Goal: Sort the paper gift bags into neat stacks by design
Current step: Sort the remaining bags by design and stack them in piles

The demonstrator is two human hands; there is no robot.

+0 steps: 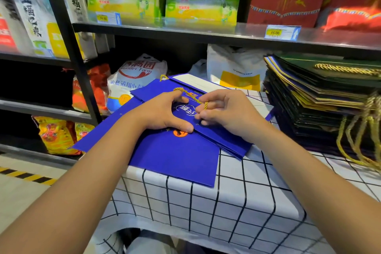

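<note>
Several flat blue paper gift bags [175, 154] lie in a loose, fanned pile on the checked tablecloth [237, 196]. My left hand [162, 111] rests on the top blue bag, fingers curved, thumb pressing near an orange logo. My right hand [222, 109] pinches the gold rope handle [193, 96] of the top blue bag. A tall stack of dark green and black gift bags [317, 97] with gold rope handles sits at the right of the table.
Black metal shelves [185, 31] stand behind the table with green boxes, red boxes and price tags. White and orange food sacks [136, 80] sit on the lower shelves at left. Yellow-black hazard tape [26, 175] marks the floor at left.
</note>
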